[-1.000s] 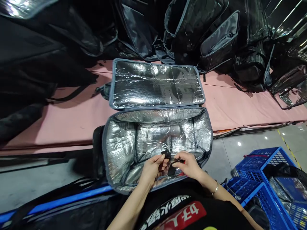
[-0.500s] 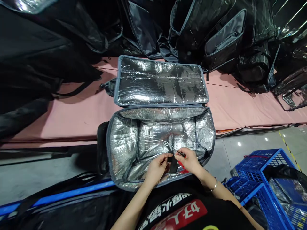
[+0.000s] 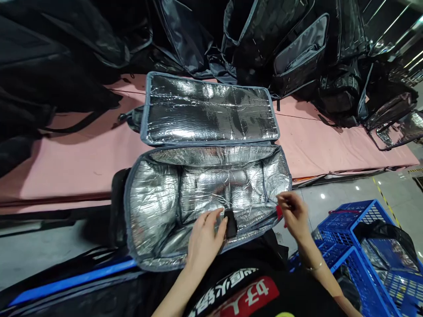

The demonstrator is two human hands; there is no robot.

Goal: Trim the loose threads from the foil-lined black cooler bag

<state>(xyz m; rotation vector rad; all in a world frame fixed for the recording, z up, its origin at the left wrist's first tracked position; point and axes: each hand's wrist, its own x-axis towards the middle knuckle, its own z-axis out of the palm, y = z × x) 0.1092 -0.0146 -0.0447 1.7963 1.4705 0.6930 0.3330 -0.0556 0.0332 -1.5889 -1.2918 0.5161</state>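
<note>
From where I stand, a person's left hand point(image 3: 205, 233) curves over the near rim point(image 3: 158, 265) of a silver-lined insulated bag point(image 3: 153, 198), thumb beside a black webbing strap point(image 3: 231, 223); whether it pinches the strap I cannot tell. At the bag's right end, the blurred right hand point(image 3: 294, 213) is curled around a red item point(image 3: 279, 212) too indistinct to name. The bag, open at the near edge of a pink-covered bench point(image 3: 330, 145), looks light and soft, its foil slick and easily torn; the bound rim should offer the surest hold. Moving room lies right of the bag, short of blue plastic crates point(image 3: 350, 216). Beyond it, the foil-faced lid point(image 3: 211, 112) lies folded back, black bags point(image 3: 244, 44) crowded behind.
</note>
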